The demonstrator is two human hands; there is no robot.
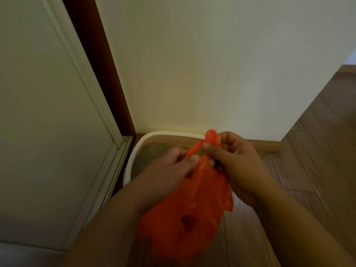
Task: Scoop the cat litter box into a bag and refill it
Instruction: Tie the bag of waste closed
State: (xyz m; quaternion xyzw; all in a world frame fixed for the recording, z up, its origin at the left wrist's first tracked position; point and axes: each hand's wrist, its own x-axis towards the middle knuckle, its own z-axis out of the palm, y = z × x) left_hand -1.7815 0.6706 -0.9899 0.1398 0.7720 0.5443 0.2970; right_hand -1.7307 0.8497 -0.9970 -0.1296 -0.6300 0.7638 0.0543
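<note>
Nearest hangs a red plastic bag (185, 214), held up over the litter box (133, 162). The left hand (173, 170) pinches one twisted handle strip of the bag between thumb and fingers; the right hand (233, 162) pinches the other strip, which loops up above its fingertips. Beyond the hands, the white-rimmed box with grey litter (148, 153) sits on the wooden floor (317, 151), in the corner between a door (48, 112) at left and the far wall (212, 64).

Left hand (169, 166), right hand (237, 160): fingers pinched.
</note>
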